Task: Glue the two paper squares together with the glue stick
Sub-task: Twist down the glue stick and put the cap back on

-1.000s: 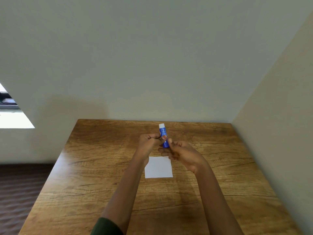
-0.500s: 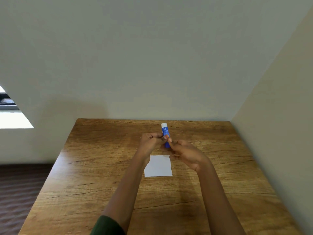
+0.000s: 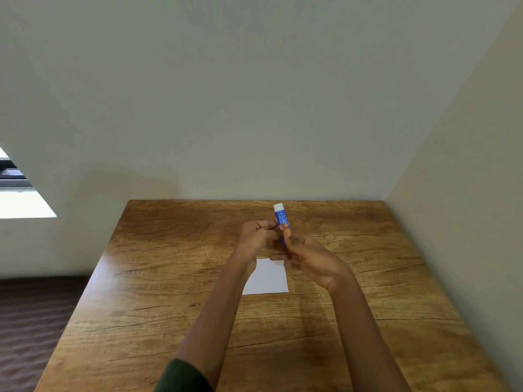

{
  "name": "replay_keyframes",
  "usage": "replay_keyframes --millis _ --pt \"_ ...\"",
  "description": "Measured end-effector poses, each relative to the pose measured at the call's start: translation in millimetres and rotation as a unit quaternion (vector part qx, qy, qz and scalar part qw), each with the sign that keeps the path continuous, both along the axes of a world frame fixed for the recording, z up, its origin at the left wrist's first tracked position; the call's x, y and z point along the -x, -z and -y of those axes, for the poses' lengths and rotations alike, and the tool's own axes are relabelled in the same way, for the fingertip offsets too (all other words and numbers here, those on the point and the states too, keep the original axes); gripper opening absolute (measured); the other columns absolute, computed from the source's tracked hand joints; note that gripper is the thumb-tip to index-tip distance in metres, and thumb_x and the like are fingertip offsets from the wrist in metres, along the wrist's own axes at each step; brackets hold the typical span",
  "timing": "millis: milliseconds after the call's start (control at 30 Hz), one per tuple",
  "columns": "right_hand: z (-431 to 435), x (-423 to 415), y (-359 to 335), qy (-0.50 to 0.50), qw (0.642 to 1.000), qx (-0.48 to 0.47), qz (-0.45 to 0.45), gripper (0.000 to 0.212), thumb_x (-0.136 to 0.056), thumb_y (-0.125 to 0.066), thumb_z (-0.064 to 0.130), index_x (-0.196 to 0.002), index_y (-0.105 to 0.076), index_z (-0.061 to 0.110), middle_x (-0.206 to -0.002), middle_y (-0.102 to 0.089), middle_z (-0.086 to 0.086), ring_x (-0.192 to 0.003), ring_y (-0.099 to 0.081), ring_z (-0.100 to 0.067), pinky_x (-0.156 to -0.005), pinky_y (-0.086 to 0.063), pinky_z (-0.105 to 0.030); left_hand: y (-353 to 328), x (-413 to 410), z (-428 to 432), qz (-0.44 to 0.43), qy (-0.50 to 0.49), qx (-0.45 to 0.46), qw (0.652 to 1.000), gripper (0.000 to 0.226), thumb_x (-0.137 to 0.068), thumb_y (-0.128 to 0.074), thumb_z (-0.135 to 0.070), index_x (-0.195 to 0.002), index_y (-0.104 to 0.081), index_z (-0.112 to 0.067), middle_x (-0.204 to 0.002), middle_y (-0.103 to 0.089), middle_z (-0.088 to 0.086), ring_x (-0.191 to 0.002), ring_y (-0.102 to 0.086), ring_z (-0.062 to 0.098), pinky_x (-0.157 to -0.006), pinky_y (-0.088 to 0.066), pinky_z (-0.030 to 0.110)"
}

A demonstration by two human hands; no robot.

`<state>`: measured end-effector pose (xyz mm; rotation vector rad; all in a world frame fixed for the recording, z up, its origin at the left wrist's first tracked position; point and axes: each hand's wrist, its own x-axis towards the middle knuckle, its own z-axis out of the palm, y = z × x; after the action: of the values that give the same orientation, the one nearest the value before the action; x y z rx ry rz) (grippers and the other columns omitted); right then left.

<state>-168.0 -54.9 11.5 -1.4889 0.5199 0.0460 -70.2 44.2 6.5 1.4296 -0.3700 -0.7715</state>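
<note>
While upright in right hand, blue glue stick, white-tipped.

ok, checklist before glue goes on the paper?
1. Glue stick in hand: ok. The left hand and right hand both grip it above the table.
2. Cap off: cannot tell. The white end points up and away, and the lower end is hidden in the right hand's fingers.
3. Paper square flat on the table: ok. It lies below the hands.
4. Two squares present: cannot tell. Only one white sheet shows, though two could be stacked.
5. A hand free to steady the paper: not ok. Both are on the stick.
</note>
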Motion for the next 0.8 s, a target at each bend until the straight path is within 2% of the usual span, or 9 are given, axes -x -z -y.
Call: replay_keyframes --millis 67,133,233,300,433,533,633,733,800 --pt "2.9 2.0 0.0 -0.003 0.998 -0.058 0.009 0.044 -0.089 -0.042 0.051 -0.116 -0.062 0.022 -0.115 -0.070 -0.008 -0.110 -0.065 -0.022 -0.093 -0.042 -0.036 0.7 -1.2 -1.5 -0.006 0.001 0.008 1.000 0.014 -0.083 -0.062 -0.004 -0.091 -0.074 -0.006 -0.077 -0.073 0.000 -0.067 -0.067 0.002 -0.061 -0.049 0.011" --pt "4.6 2.8 3.0 0.007 0.997 -0.071 0.011 0.042 -0.095 -0.040 0.043 -0.116 -0.064 0.015 -0.114 -0.070 -0.011 -0.109 -0.065 -0.023 -0.097 -0.041 -0.038 0.6 -1.2 -1.7 -0.001 0.003 0.008 1.000 0.012 -0.083 -0.065 -0.007 -0.092 -0.074 -0.006 -0.080 -0.073 0.001 -0.069 -0.067 0.001 -0.058 -0.048 0.008" --pt "3.4 2.6 3.7 0.041 0.998 -0.049 0.014 0.029 -0.092 -0.053 0.031 -0.100 -0.071 0.009 -0.098 -0.075 -0.009 -0.091 -0.070 -0.015 -0.093 -0.046 -0.034 1.5 -1.9 -1.2 0.004 0.002 -0.002 1.000 0.011 -0.082 -0.067 -0.008 -0.090 -0.074 -0.006 -0.083 -0.073 0.004 -0.078 -0.067 0.009 -0.072 -0.049 0.017" --pt "1.8 2.5 2.1 0.076 0.997 0.002 0.026 0.018 -0.083 -0.067 0.022 -0.092 -0.074 0.008 -0.091 -0.075 -0.009 -0.086 -0.069 -0.013 -0.088 -0.050 -0.031 3.9 -2.2 -0.8 -0.001 0.002 -0.010 1.000 0.011 -0.080 -0.068 -0.009 -0.088 -0.075 -0.006 -0.091 -0.074 0.006 -0.093 -0.066 0.016 -0.086 -0.045 0.027" --pt "-3.2 2.1 3.7 0.137 0.984 0.110 0.036 0.022 -0.069 -0.081 0.024 -0.083 -0.076 0.009 -0.080 -0.075 -0.004 -0.077 -0.068 -0.008 -0.072 -0.048 -0.022 7.2 -0.4 1.0 -0.009 -0.009 -0.024 1.000 0.014 -0.079 -0.068 -0.010 -0.092 -0.075 -0.007 -0.098 -0.074 0.006 -0.104 -0.063 0.018 -0.089 -0.037 0.028" --pt "-1.6 2.6 3.2 0.098 0.991 0.093 0.009 0.032 -0.078 -0.073 0.033 -0.095 -0.071 0.007 -0.091 -0.073 -0.010 -0.084 -0.066 -0.009 -0.074 -0.045 -0.022 6.4 -2.1 1.2 -0.001 -0.001 -0.027 1.000 0.016 -0.079 -0.066 -0.006 -0.094 -0.075 -0.006 -0.100 -0.073 0.008 -0.104 -0.063 0.019 -0.083 -0.041 0.023" --pt "3.5 4.8 3.0 0.036 0.998 0.029 -0.030 0.037 -0.089 -0.055 0.042 -0.109 -0.068 0.014 -0.108 -0.073 -0.003 -0.099 -0.067 -0.012 -0.084 -0.041 -0.028 7.0 -2.9 -1.0 -0.004 0.015 -0.018 1.000 0.015 -0.082 -0.065 -0.005 -0.094 -0.074 -0.006 -0.095 -0.073 0.006 -0.099 -0.064 0.017 -0.077 -0.041 0.018" --pt "5.3 4.5 6.5 0.025 0.999 0.011 -0.016 0.032 -0.093 -0.051 0.036 -0.106 -0.070 0.015 -0.106 -0.073 -0.005 -0.099 -0.069 -0.016 -0.092 -0.044 -0.032 6.1 -2.0 -2.0 -0.005 0.015 -0.018 1.000 0.014 -0.083 -0.066 -0.010 -0.094 -0.074 -0.006 -0.092 -0.073 0.004 -0.093 -0.063 0.013 -0.072 -0.044 0.015" --pt "4.2 3.7 7.2 0.052 0.999 0.010 0.000 0.028 -0.090 -0.057 0.032 -0.101 -0.072 0.011 -0.101 -0.074 -0.009 -0.091 -0.070 -0.015 -0.089 -0.048 -0.029 5.5 -2.1 -1.7 -0.008 0.015 -0.016 1.000 0.014 -0.084 -0.065 -0.008 -0.094 -0.073 -0.005 -0.094 -0.073 0.005 -0.092 -0.064 0.012 -0.071 -0.044 0.016"
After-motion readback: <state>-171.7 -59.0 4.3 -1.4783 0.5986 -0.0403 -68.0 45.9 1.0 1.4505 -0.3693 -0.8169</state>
